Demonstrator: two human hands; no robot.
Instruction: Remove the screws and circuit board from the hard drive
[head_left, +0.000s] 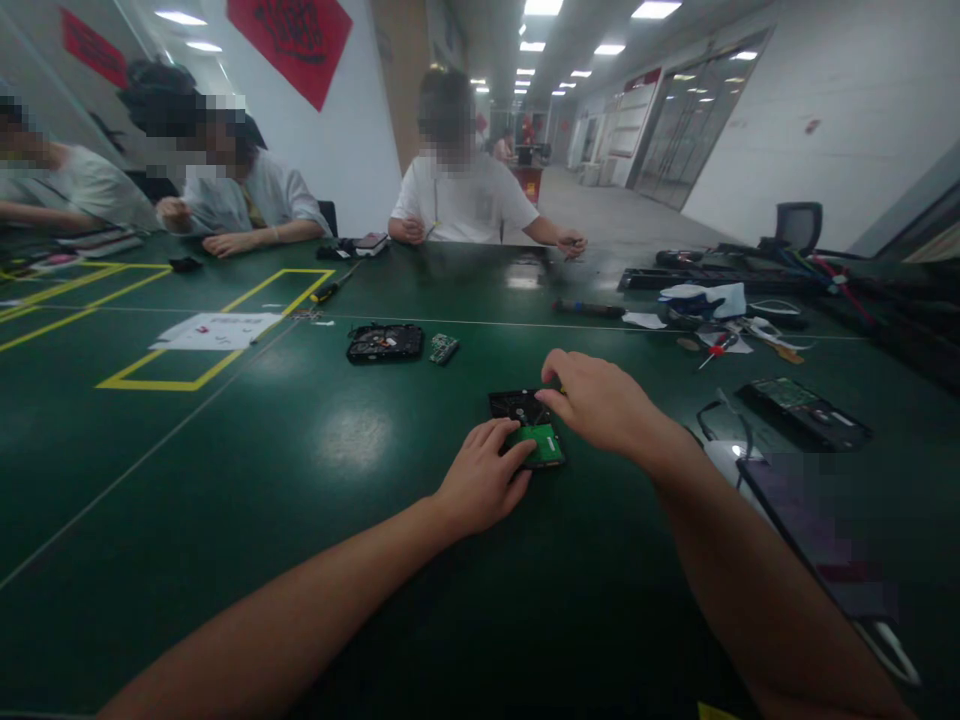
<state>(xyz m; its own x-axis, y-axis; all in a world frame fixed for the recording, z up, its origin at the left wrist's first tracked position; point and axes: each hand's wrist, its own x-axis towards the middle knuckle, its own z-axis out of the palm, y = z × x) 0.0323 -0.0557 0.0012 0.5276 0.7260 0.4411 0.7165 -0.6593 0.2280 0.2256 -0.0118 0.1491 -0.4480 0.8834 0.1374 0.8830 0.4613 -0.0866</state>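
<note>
A black hard drive (514, 404) with a green circuit board (545, 446) lies on the green table in front of me. My left hand (487, 470) grips its near left side, with the thumb across the circuit board and the other fingers along the edge. Over the drive's far right corner, my right hand (592, 398) is closed with its fingers bent together. A small yellow bit shows beneath those fingers, but what they hold is mostly hidden. Farther off to the left are another black hard drive (385, 342) and a small loose circuit board (443, 348).
At right lie another drive (806, 412), glasses (724, 420), a dark flat device (810, 530) and a red screwdriver (718, 348). A dark-handled tool (589, 308) is ahead. White paper (217, 331) and a yellow-black screwdriver (330, 287) lie left. Several people sit across the table.
</note>
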